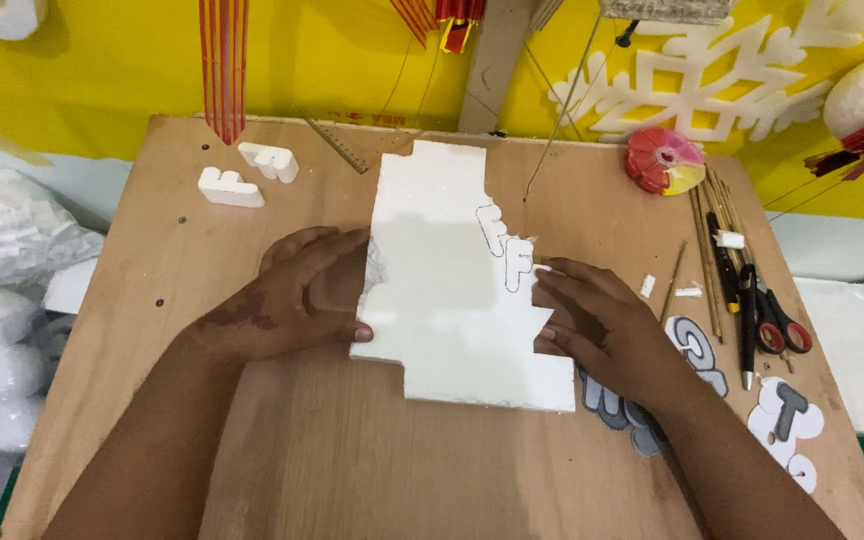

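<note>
A white foam sheet with stepped, cut-out edges lies flat on the wooden board. Letter outlines are pencilled along its right edge. My left hand presses against the sheet's left edge, thumb under the lower corner and fingers spread at the notch. My right hand rests at the right-hand notch, fingertips touching the foam beside the drawn letters. A thin taut wire slants down from above and meets the board just right of the sheet's top.
Two cut foam letters lie at the back left near a metal ruler. On the right are sticks, pens and red-handled scissors, grey paper letter templates, and a pink tape roll. Foam balls sit off the left edge.
</note>
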